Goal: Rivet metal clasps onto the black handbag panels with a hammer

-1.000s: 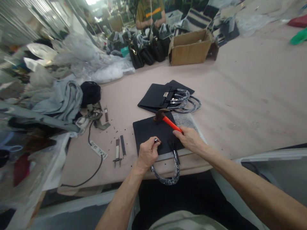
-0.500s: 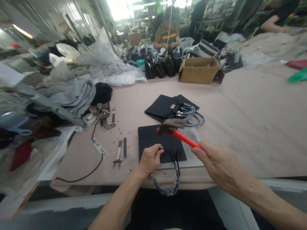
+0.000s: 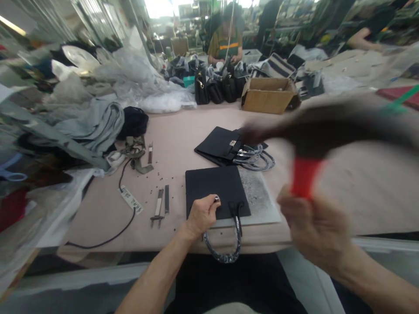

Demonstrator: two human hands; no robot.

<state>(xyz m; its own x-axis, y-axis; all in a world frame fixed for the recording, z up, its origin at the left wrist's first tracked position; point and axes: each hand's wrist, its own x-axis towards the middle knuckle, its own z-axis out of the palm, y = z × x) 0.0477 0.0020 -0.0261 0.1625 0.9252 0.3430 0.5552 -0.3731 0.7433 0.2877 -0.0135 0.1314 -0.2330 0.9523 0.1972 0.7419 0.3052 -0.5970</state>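
My left hand [image 3: 202,214] is closed around a short metal punch [image 3: 216,198], whose round top sticks out above the fingers. It rests on a flat black bag panel [image 3: 211,181]; the punch's lower end is hidden. A plastic-wrapped bag handle [image 3: 225,259] loops from the panel over the table's near edge. Raised at the right, my right hand [image 3: 317,229] grips the red handle of a hammer [image 3: 307,174]. The hammer's dark head is blurred by motion, close to the camera. Under the panel lies a grey, speckled board [image 3: 262,198].
Behind the panel lie black bag pieces [image 3: 216,146] with a metal clasp and wrapped handles. Strip-like metal tools [image 3: 159,207] and a labelled cord [image 3: 131,200] are on the left. Farther back stand a cardboard box [image 3: 266,98], black bags [image 3: 201,89] and a seated person [image 3: 225,43].
My right hand has lifted the hammer up and to the right, away from the punch. The left hand stays on the panel with the punch. The whole view has shifted slightly.
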